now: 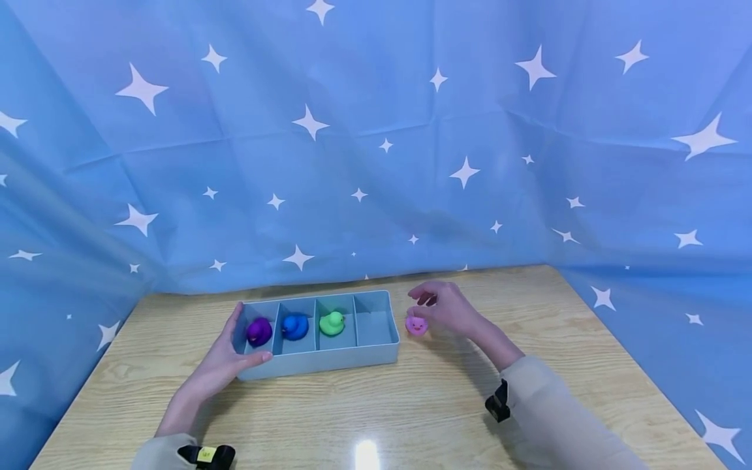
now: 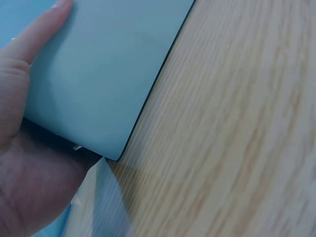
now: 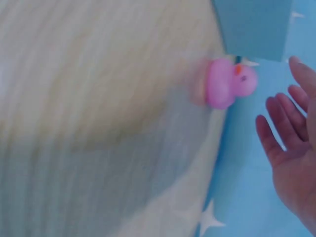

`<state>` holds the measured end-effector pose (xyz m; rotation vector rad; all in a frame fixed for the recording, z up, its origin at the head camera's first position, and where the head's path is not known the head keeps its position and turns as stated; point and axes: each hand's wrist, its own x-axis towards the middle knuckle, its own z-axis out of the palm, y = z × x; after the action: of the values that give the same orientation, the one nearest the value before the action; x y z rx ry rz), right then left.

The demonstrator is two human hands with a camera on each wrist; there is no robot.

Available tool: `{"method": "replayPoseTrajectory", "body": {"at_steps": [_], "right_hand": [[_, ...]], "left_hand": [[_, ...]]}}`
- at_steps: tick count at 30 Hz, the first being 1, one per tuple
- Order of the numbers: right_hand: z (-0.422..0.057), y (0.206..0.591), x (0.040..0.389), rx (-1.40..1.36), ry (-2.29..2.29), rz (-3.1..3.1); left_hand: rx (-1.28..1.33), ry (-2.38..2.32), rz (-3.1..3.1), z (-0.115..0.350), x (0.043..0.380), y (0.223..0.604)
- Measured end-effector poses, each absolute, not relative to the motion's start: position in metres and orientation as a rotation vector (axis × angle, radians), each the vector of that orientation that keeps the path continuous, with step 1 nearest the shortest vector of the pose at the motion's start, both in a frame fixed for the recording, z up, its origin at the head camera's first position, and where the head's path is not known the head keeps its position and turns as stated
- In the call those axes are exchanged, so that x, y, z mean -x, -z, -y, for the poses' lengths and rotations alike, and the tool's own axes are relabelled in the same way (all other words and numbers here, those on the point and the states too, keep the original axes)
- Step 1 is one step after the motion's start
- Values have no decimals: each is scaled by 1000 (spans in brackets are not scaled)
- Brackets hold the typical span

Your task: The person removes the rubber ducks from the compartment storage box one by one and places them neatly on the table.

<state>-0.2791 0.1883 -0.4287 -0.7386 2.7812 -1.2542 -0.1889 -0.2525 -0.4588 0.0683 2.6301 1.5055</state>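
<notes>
A grey-blue tray (image 1: 329, 365) with four compartments in a row is lying on the wooden table (image 1: 376, 418), and everything else is sitting in relation to it. The left hand (image 1: 220, 365) is gripping the tray's left end, the fingers running up along the end wall and the thumb pressing against the near wall; the left wrist view is showing the same hold, with the thumb (image 2: 37, 37) lying flat on the tray's smooth side and the palm cupping its corner. Inside the tray, a purple duck (image 1: 258, 331) is sitting in the compartment nearest that hand, a blue duck (image 1: 295, 326) in the next one, and a green duck (image 1: 331, 323) in the third. A pink duck (image 1: 416, 324) is standing on the table just beside the tray's right end, outside it. The right hand (image 1: 446, 307) is hovering just beyond the pink duck, away from the tray, holding nothing, its fingers loosely bent and spread apart; in the right wrist view a clear gap is showing between the fingertips (image 3: 298, 66) and the duck (image 3: 229, 83).
</notes>
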Motion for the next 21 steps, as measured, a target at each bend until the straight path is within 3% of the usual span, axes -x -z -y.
{"method": "replayPoseTrajectory", "body": {"at_steps": [21], "right_hand": [[-121, 399, 270, 911, 1314, -2619]], "left_hand": [[-107, -1543, -2626, 254, 189, 461]]}}
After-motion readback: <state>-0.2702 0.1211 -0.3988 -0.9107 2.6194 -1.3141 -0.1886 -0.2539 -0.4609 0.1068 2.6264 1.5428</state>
